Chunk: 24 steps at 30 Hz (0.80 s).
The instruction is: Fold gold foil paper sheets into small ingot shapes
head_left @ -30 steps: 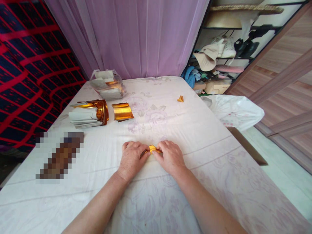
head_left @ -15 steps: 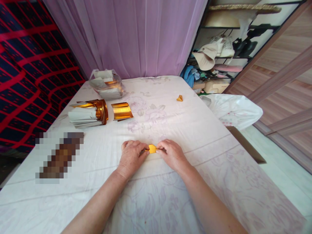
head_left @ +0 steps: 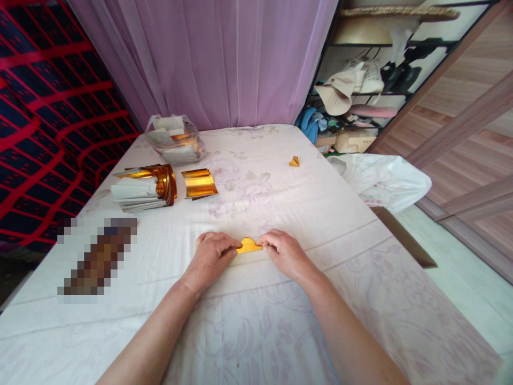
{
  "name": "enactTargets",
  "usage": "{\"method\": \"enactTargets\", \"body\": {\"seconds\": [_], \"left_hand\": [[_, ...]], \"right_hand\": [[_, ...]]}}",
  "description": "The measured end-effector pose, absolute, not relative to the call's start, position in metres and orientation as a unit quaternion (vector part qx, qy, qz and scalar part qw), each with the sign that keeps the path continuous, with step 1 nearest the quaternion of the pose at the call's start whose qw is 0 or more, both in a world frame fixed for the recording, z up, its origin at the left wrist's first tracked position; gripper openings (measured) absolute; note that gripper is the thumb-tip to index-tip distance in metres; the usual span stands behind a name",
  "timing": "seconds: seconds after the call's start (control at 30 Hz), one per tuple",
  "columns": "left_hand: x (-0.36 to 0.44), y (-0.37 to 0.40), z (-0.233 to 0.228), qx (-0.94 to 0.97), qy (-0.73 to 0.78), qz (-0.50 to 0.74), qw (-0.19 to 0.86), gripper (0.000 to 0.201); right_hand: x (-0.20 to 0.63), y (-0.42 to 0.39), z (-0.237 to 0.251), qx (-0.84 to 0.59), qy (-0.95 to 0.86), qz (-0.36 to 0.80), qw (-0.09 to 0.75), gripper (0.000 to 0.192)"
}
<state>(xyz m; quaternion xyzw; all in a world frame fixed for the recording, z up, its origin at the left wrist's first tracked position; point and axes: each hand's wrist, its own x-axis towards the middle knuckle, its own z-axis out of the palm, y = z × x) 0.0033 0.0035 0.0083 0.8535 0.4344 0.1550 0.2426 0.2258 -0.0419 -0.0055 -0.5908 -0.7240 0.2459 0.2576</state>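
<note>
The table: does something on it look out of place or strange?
Only one thing stands out: a small folded gold piece lies alone at the far right of the table, apart from the gold sheets and the paper stack at the left. The left hand and right hand press another gold piece flat.

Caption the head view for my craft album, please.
Both hands, left hand and right hand, pinch a small gold paper piece on the white bedsheet.
</note>
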Motion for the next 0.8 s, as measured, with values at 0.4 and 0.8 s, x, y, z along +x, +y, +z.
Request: {"method": "enactTargets", "body": {"seconds": [0.4, 0.8], "left_hand": [[0.008, -0.006, 0.018, 0.901, 0.410, 0.080, 0.120, 0.034], [0.018, -0.017, 0.018, 0.910, 0.412, 0.043, -0.021, 0.036]], "right_hand": [[0.202, -0.052, 0.021, -0.635, -0.762, 0.109, 0.058, 0.043], [0.193, -0.060, 0.020, -0.648, -0.759, 0.056, 0.020, 0.042]]}}
